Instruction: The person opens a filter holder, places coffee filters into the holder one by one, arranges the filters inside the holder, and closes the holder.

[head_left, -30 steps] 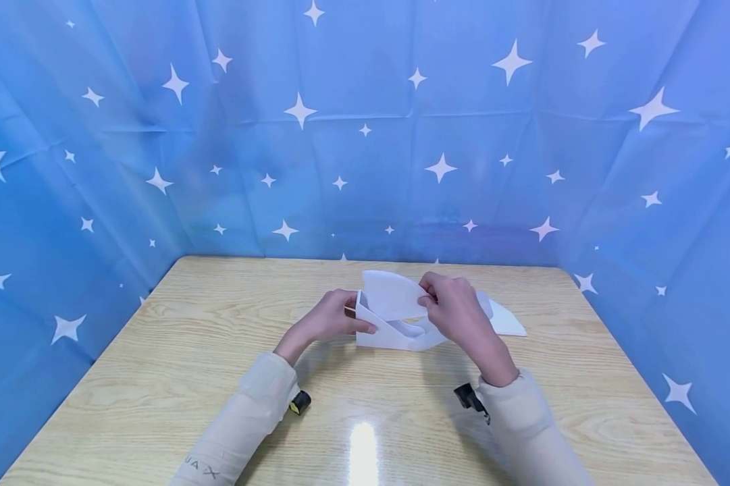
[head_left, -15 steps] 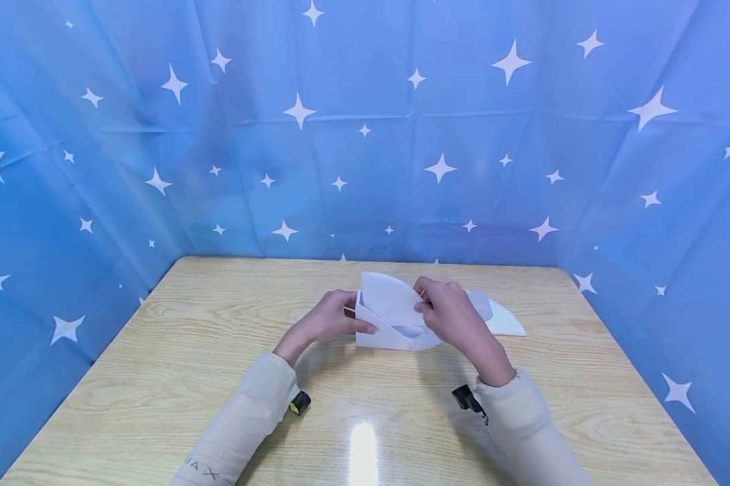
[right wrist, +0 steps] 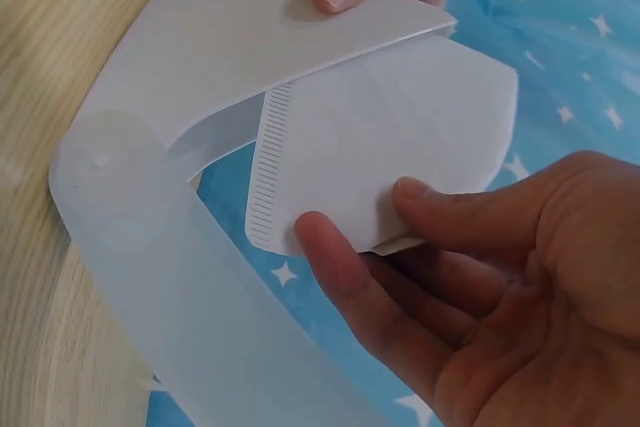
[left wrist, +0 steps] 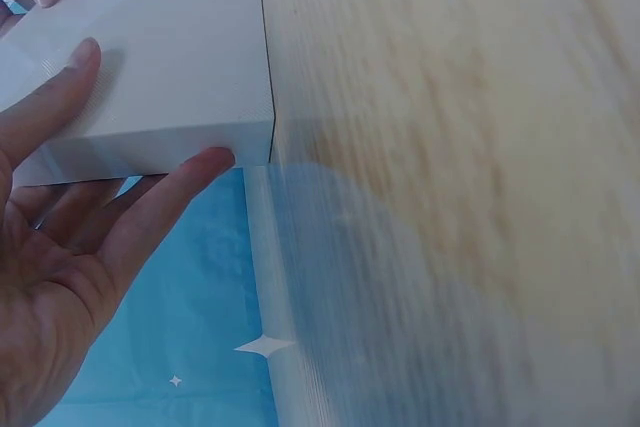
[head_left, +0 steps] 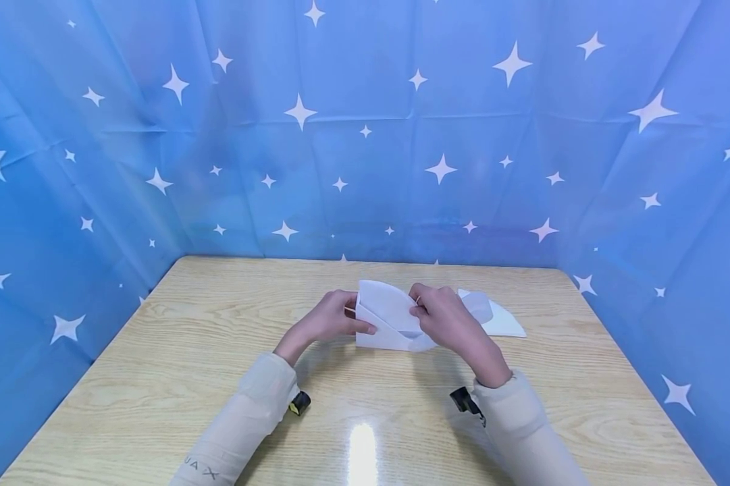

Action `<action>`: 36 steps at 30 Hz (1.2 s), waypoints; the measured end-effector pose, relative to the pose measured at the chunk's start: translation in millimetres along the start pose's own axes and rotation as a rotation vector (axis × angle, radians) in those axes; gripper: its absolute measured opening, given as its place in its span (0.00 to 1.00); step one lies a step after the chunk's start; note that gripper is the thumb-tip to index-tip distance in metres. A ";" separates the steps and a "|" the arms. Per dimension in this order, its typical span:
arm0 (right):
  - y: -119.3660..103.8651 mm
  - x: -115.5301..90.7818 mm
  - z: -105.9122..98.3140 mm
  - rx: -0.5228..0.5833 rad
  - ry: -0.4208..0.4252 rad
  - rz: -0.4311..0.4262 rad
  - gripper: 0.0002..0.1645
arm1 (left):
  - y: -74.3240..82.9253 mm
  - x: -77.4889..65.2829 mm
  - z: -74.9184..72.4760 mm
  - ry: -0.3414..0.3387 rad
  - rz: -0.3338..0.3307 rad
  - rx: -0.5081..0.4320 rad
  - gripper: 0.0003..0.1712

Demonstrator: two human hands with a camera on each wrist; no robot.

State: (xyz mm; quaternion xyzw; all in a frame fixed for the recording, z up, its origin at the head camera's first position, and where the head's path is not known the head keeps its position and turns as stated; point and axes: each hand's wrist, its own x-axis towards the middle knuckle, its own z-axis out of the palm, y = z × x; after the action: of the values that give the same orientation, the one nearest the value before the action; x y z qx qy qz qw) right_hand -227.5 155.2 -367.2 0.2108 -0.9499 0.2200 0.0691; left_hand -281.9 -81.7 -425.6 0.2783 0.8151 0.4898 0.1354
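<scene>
A white coffee filter holder stands on the table, its slanted mouth toward the right. Its end is gripped by my left hand, thumb on the front face and fingers beneath and behind. My right hand pinches paper coffee filters with a crimped edge; the far part of the filters lies inside the mouth. From the holder's lower corner a translucent swing cover hangs open and passes behind my right hand in the head view. How many filters I hold is hidden.
Right of the holder lies a white fan-shaped piece, partly under the cover's rounded end. A wood-grain table bears everything. A blue star-patterned cloth rises behind it and at both sides. Black wrist cameras hang at both sleeves.
My right hand has moved left and slightly down, bringing the coffee filters deeper into the holder's mouth. My left hand and the holder have stayed put.
</scene>
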 end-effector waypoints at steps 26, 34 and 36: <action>1.0 0.3 5.2 -0.040 -0.029 -0.075 0.14 | 2.3 -1.0 -1.1 -0.006 -0.014 -0.002 0.20; 2.2 -0.8 8.3 -0.048 -0.034 -0.089 0.14 | 2.6 -1.5 -0.7 -0.007 -0.043 -0.017 0.20; 2.4 -0.9 9.2 -0.052 -0.036 -0.092 0.15 | 2.6 -1.7 -0.8 -0.008 -0.048 -0.020 0.19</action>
State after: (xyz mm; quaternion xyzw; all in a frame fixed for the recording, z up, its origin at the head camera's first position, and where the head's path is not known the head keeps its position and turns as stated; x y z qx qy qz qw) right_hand -228.1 153.4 -376.6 0.2562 -0.9458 0.1880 0.0673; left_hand -280.1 -82.3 -423.1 0.2594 0.8159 0.4935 0.1532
